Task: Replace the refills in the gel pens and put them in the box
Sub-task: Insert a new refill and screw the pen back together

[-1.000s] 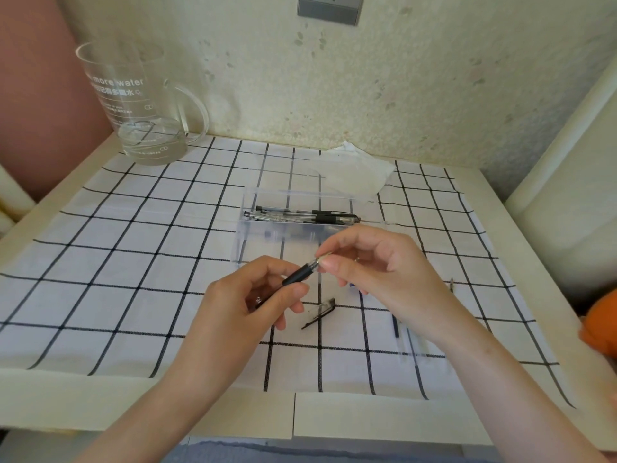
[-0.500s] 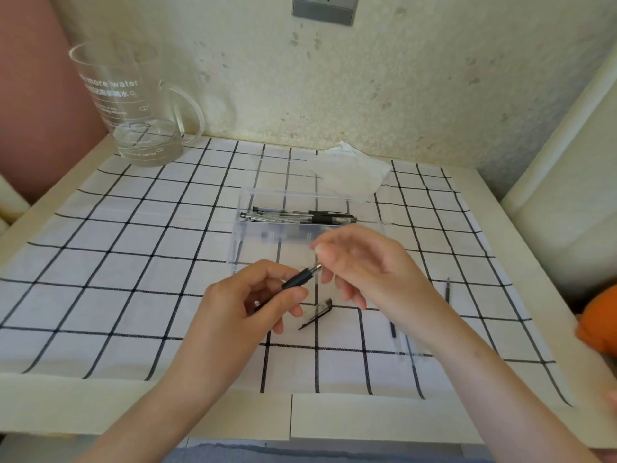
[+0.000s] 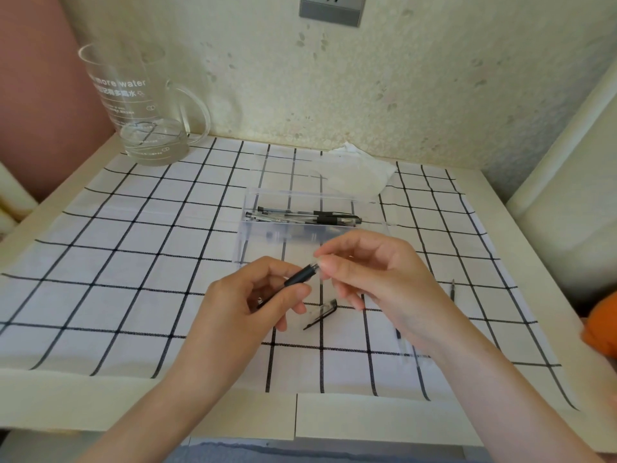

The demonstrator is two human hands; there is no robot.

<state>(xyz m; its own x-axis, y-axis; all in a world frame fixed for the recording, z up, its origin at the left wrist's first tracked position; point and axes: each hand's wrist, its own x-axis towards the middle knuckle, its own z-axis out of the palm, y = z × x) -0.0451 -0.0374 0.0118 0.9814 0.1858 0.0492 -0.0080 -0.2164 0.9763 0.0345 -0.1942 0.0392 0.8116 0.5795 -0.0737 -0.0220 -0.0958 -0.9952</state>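
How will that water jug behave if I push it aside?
The jug looks tall with a wide base, so pushed low it probably slides rather than tips. Only a little water sits at the bottom: likely light. Clear walls suggest rigid, perhaps breakable.

A cream wall (image 3: 434, 78) with faint mottled marks rose behind the table (image 3: 384, 419), and a grey socket plate (image 3: 330, 10) sat high on it. At the left stood a dull pink panel (image 3: 40, 95). The table was pale, with a seam in its near edge, and a white cloth (image 3: 133, 262) with black checks covered most of its top. A cream padded seat (image 3: 567, 212) stood close on the right. The light was soft and even.
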